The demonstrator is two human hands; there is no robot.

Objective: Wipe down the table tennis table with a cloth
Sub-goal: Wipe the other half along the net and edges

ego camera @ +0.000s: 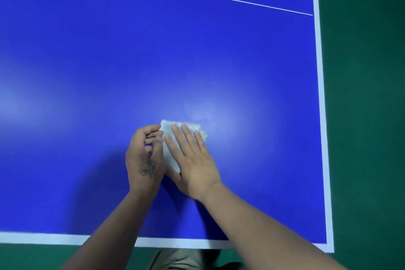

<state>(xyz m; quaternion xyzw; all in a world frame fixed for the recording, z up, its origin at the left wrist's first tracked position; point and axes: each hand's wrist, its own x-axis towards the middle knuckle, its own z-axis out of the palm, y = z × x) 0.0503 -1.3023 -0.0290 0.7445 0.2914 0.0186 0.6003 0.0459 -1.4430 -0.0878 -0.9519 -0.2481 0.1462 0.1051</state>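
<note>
Right hand (192, 160) flat, fingers straight, pressing white cloth (173, 136) onto blue table (109, 61); left hand (144, 158) just beside, fingers loosely curled, holding nothing; green floor (368, 94) beyond.

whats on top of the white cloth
The right hand lies flat on the white cloth, fingers straight, pressing it to the blue table tennis table. The left hand is at its left edge, fingers curled. The cloth's middle is hidden under the palm.

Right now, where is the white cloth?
In the head view, the cloth lies flat on the blue table, low and near the middle, pressed under the right hand, with the left hand beside it.
</note>
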